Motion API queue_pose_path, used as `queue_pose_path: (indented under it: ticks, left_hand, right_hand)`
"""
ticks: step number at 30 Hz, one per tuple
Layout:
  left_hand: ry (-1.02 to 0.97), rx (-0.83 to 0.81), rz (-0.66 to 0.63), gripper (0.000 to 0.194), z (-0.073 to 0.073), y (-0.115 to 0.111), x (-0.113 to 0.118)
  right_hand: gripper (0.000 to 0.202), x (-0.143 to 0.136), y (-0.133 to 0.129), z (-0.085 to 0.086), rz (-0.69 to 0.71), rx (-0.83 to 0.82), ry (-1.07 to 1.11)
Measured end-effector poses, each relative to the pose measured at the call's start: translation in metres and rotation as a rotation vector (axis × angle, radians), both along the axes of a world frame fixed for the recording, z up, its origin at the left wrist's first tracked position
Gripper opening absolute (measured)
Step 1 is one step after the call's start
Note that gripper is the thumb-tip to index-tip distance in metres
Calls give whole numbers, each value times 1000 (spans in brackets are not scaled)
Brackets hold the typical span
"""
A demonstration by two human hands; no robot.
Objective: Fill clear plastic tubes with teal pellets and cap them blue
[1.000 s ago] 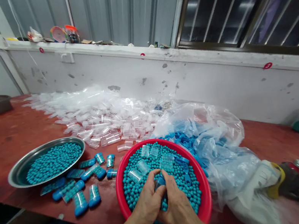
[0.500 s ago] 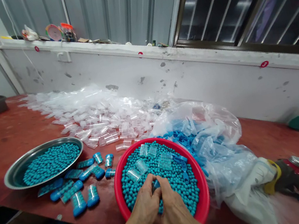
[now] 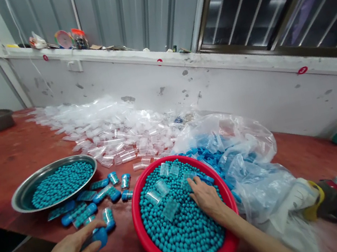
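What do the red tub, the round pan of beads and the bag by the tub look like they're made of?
Red tub: likely smooth plastic, by its solid colour and thick rounded rim.
Round pan: metal, probably stainless steel, since its rim shines silvery.
Bag: thin plastic film, see-through, wrinkled and glossy, with blue pieces showing through.

A red circular marker (image 3: 45, 57) on the front of the white ledge (image 3: 104, 59), at the left side of the view, bears the numeral "1" in white. A second red circular marker (image 3: 302, 70), on the same ledge below the barred window (image 3: 264, 0), bears a white "3". Between them, the numeral on a partly visible red marker (image 3: 159, 61) cannot be read with certainty.
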State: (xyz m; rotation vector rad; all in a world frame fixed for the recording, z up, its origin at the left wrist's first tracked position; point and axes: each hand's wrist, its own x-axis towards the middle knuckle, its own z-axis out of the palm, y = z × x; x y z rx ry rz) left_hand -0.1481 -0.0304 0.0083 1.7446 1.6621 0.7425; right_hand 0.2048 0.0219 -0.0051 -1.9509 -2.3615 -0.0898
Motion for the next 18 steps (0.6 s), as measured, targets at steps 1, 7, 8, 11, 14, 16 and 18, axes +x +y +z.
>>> queue_pose_path:
  ticks: [1,7,8,11,14,16,18]
  left_hand:
    - [-24,-45,-40,37,-2,1,-3]
    - [212,-66,-45,43,17,30,-4]
    - [308,-21,-1,46,23,36,-2]
    - [516,212,72,50,37,46,21]
    - [512,337,-68,46,37,41,70]
    - [454,353,-243,45,25,31,109]
    - [393,334,-420,45,9,20,142]
  right_hand:
    - [43,0,2,-2,3,-2,-17]
    - [24,1,-3,-2,36,13,-58]
    - [21,1,-6,1,38,16,-53]
    - [20,-1,-15,11,61,48,-2]
    - [19,-12,-27,22,164,53,80]
    - [16,-20,-37,26,270,14,160]
    - [13,-25,-47,27,356,-44,252]
